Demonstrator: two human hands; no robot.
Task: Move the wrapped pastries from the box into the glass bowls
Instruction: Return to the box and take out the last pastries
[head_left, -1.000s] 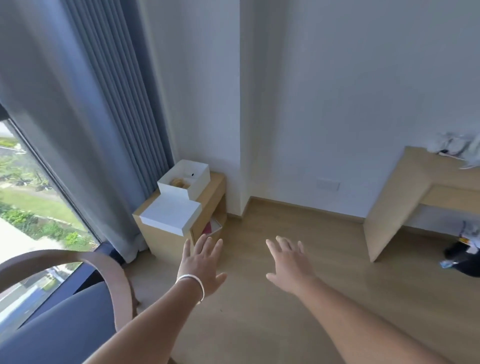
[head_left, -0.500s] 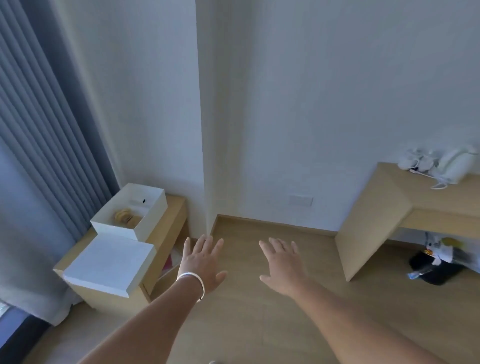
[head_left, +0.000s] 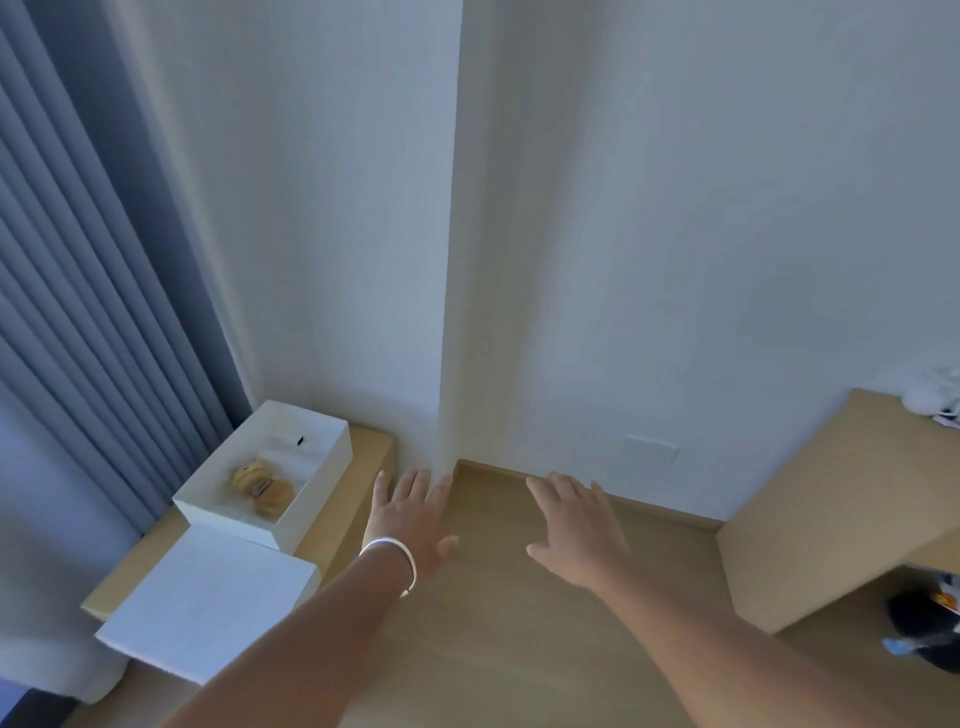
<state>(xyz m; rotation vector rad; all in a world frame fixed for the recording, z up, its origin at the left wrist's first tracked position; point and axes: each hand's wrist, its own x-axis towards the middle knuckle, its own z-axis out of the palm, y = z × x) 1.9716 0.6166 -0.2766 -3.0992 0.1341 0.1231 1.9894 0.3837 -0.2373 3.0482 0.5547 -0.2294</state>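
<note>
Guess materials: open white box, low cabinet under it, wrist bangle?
Open white box: likely matte paperboard; thin straight walls, no gloss. Low cabinet: light wood-look board, probably laminate; even tone, grain not resolvable. Bangle on left hand: pale and shiny, possibly silver metal.

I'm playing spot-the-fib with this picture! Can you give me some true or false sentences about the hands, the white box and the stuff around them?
1. Both hands are empty, fingers spread. True: the left hand and the right hand hold nothing.
2. The white box is closed. False: it is open, and its lid lies flat in front of it.
3. There are wrapped pastries inside the box. True.
4. The bracelet is on the right wrist. False: it is on the left wrist.
5. Glass bowls stand next to the box. False: no glass bowl can be seen here.
6. The box sits on a low wooden cabinet beside a grey curtain. True.
</note>
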